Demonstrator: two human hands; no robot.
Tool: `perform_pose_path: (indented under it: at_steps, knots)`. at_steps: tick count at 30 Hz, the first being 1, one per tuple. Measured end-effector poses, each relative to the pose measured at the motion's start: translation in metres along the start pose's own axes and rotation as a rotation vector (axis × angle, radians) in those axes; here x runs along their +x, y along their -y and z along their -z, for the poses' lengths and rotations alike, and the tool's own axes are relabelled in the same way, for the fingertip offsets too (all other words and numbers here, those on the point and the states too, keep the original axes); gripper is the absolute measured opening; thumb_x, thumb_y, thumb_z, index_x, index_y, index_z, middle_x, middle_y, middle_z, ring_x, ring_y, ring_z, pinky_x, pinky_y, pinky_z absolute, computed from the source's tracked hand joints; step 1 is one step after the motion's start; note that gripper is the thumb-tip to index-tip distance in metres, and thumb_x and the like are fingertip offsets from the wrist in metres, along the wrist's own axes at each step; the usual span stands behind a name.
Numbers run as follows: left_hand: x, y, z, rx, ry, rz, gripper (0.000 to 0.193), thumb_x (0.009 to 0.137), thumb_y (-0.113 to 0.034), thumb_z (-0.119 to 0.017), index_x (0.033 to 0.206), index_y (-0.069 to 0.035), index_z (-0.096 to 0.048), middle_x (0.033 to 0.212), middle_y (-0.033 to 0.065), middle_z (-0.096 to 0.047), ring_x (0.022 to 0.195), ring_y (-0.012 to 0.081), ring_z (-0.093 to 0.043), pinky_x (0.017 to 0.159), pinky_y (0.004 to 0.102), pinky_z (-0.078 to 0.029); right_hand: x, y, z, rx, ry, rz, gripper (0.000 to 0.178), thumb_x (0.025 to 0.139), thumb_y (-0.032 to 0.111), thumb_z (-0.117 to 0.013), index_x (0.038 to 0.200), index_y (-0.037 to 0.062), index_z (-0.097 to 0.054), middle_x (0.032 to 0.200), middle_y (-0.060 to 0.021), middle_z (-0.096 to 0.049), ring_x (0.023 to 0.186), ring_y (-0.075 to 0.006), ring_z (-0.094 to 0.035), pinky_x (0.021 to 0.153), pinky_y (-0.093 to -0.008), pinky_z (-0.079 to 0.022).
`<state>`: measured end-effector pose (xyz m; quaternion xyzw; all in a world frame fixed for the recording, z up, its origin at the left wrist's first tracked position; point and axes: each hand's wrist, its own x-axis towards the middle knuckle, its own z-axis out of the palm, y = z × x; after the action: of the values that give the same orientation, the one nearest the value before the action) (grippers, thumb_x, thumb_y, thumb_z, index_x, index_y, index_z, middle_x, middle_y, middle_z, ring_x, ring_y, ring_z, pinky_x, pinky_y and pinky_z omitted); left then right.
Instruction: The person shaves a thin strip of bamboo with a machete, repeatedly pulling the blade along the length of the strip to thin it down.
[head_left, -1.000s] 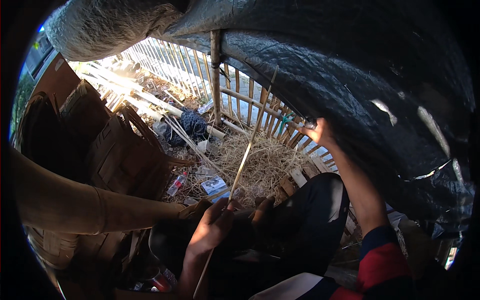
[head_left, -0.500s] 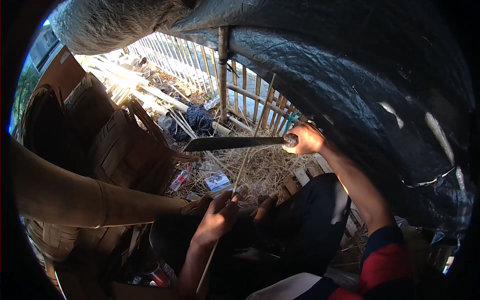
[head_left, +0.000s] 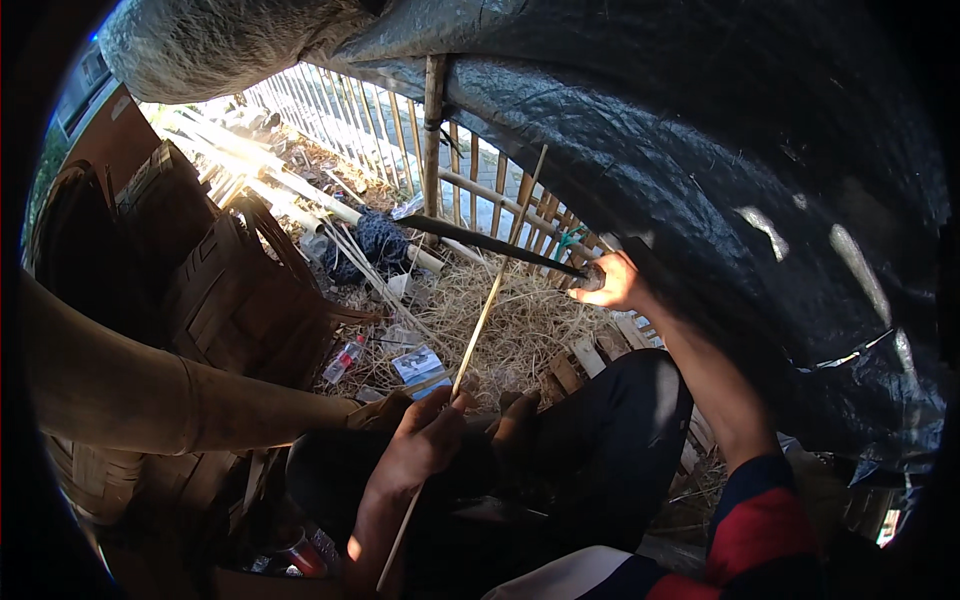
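A thin bamboo strip (head_left: pixel 483 316) slants up and away from my left hand (head_left: pixel 428 440), whose fingers are closed round its lower part. The strip's tail end hangs below that hand, over my forearm. On the right, my right hand (head_left: pixel 614 282) is wrapped round the handle of a machete (head_left: pixel 490 243). The long dark blade points left and tilts upward, crossing the upper part of the strip. Whether the blade touches the strip I cannot tell.
A thick bamboo pole (head_left: pixel 190 405) runs in from the left, beside woven baskets (head_left: pixel 235 270). Shavings (head_left: pixel 530 325) cover the ground, with a plastic bottle (head_left: pixel 345 358) and a blue-white packet (head_left: pixel 420 368). A bamboo fence (head_left: pixel 400 140) stands ahead; a dark tarp (head_left: pixel 700 180) hangs at right.
The machete has turned from nearly level to tip-up, its tip rising. My left hand and the strip have shifted slightly left, along with most of the scene.
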<state>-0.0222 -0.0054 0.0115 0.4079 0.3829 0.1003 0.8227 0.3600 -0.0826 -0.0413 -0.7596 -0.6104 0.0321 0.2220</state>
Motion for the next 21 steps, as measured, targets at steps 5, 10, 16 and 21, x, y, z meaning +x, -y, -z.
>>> perform_pose_path:
  at_steps: [5, 10, 16, 21]
  knots:
    - [-0.006, -0.007, 0.002, 0.021, 0.021, -0.018, 0.014, 0.100, -0.019, -0.049, 0.102, -0.007, -0.056, 0.059, -0.0106, -0.033, 0.043, -0.0011, -0.029, 0.037, 0.0184, -0.019, 0.019, 0.022, 0.007, 0.001, 0.297, -0.193, 0.039, 0.067, 0.041, -0.075, 0.075, 0.0039, -0.066, 0.068, -0.0142, -0.062, 0.071, -0.0283, -0.063, 0.068, -0.0407, -0.049]
    - [-0.004, -0.005, -0.002, -0.024, 0.010, 0.000, 0.014, 0.099, -0.018, -0.050, 0.104, -0.006, -0.056, 0.060, -0.0101, -0.035, 0.044, -0.0007, -0.030, 0.038, 0.0186, -0.020, -0.001, -0.033, -0.002, -0.087, 0.038, -0.400, 0.052, 0.068, 0.049, -0.077, 0.086, 0.0020, -0.066, 0.073, -0.0135, -0.061, 0.075, -0.0268, -0.061, 0.069, -0.0396, -0.047]
    - [-0.004, -0.004, 0.001, -0.059, 0.061, 0.047, 0.021, 0.096, -0.019, -0.058, 0.115, -0.010, -0.059, 0.066, -0.0098, -0.048, 0.051, -0.0025, -0.040, 0.044, 0.0154, -0.029, -0.003, 0.001, 0.005, 0.072, 0.026, -0.110, 0.046, 0.069, 0.045, -0.077, 0.078, 0.0015, -0.066, 0.067, -0.0123, -0.061, 0.067, -0.0244, -0.060, 0.065, -0.0385, -0.046]
    - [-0.002, -0.006, 0.011, -0.041, 0.198, 0.023, 0.019, 0.097, -0.019, -0.056, 0.114, -0.009, -0.058, 0.064, -0.0094, -0.045, 0.048, -0.0023, -0.036, 0.042, 0.0168, -0.026, 0.008, 0.001, 0.006, 0.054, 0.231, -0.225, 0.052, 0.066, 0.049, -0.077, 0.073, 0.0004, -0.061, 0.063, -0.0124, -0.057, 0.062, -0.0234, -0.058, 0.063, -0.0374, -0.045]
